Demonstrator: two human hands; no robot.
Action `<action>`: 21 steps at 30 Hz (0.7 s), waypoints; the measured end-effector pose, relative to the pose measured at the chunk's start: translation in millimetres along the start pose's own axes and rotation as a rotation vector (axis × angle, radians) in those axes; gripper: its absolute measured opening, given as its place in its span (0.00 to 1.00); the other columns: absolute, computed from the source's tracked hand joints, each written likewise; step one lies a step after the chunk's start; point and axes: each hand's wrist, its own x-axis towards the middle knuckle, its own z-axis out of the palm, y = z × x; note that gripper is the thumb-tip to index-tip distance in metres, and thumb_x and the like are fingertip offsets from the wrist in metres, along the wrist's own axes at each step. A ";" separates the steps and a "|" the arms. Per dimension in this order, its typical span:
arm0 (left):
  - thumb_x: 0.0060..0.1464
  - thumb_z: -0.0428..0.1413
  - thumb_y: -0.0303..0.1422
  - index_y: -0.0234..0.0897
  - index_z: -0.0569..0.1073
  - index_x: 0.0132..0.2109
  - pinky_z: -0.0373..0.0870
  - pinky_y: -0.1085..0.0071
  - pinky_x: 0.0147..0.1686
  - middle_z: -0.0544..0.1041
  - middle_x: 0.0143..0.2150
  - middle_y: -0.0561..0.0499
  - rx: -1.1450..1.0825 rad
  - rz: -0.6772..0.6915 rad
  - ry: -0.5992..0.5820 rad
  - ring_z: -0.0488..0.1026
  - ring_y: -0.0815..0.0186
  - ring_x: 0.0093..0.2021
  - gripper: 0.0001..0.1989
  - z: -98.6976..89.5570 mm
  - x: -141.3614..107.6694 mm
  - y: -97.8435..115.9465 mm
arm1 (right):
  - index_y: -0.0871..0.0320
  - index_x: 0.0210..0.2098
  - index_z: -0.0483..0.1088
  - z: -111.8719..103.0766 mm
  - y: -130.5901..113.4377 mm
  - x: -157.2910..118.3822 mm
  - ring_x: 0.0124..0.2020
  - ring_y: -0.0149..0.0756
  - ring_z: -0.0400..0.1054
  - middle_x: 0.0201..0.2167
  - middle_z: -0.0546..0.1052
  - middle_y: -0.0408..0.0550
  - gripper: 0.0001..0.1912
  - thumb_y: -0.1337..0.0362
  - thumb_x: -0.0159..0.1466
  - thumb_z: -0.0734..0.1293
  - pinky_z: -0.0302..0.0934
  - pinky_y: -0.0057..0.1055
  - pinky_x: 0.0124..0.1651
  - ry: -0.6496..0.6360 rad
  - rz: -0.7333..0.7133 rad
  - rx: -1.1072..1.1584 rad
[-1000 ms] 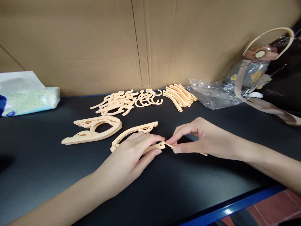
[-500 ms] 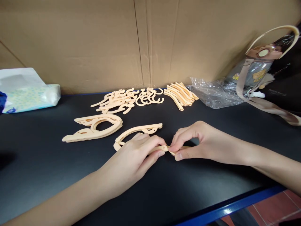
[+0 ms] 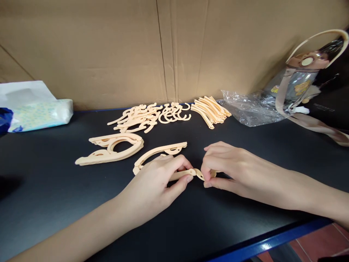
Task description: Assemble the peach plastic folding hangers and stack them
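My left hand (image 3: 156, 182) pinches a cream plastic hanger arm (image 3: 181, 175) between thumb and fingers, with the arm's holed end pointing right. My right hand (image 3: 231, 169) is closed on a curved hanger piece (image 3: 200, 174) with a hole near its end; most of this piece is hidden by the fingers. The two ends meet or nearly meet between my hands. Just behind my left hand lies a partly covered folding hanger (image 3: 152, 152). A stack of folded hangers (image 3: 125, 153) lies further left.
At the back of the black table (image 3: 174, 225) lie piles of shaped hanger parts (image 3: 139, 118), hooks (image 3: 174, 112) and slim arms (image 3: 211, 111). A clear plastic bag (image 3: 248, 109) and a strapped bottle (image 3: 300, 82) are at right. A tissue pack (image 3: 40, 112) sits left; cardboard (image 3: 109, 54) stands behind.
My right hand has turned and shifted slightly right, its fingers now curled more over the curved piece, whose holed end shows more. My left hand keeps its hold on the hanger arm.
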 end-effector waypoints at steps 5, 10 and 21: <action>0.61 0.52 0.31 0.43 0.70 0.39 0.65 0.72 0.36 0.76 0.34 0.60 -0.048 -0.048 -0.029 0.72 0.69 0.36 0.03 -1.0 2.2 4.3 | 0.57 0.35 0.64 3.6 -3.2 -3.0 0.36 0.33 0.62 0.31 0.70 0.42 0.08 0.76 0.68 0.59 0.56 0.38 0.57 0.016 -0.115 -0.098; 0.62 0.51 0.31 0.43 0.70 0.39 0.66 0.73 0.36 0.77 0.34 0.60 -0.093 -0.049 -0.033 0.73 0.70 0.35 0.03 -0.7 2.5 5.5 | 0.59 0.35 0.64 5.8 -9.6 -3.5 0.35 0.34 0.59 0.29 0.68 0.42 0.10 0.79 0.66 0.59 0.55 0.39 0.58 0.047 -0.182 -0.271; 0.66 0.50 0.33 0.41 0.67 0.45 0.62 0.66 0.42 0.75 0.40 0.55 0.240 0.232 0.058 0.70 0.64 0.40 0.03 2.6 -4.1 0.0 | 0.57 0.36 0.67 -2.5 -5.4 -6.2 0.33 0.35 0.64 0.29 0.72 0.42 0.10 0.73 0.69 0.58 0.57 0.38 0.54 0.032 -0.149 -0.287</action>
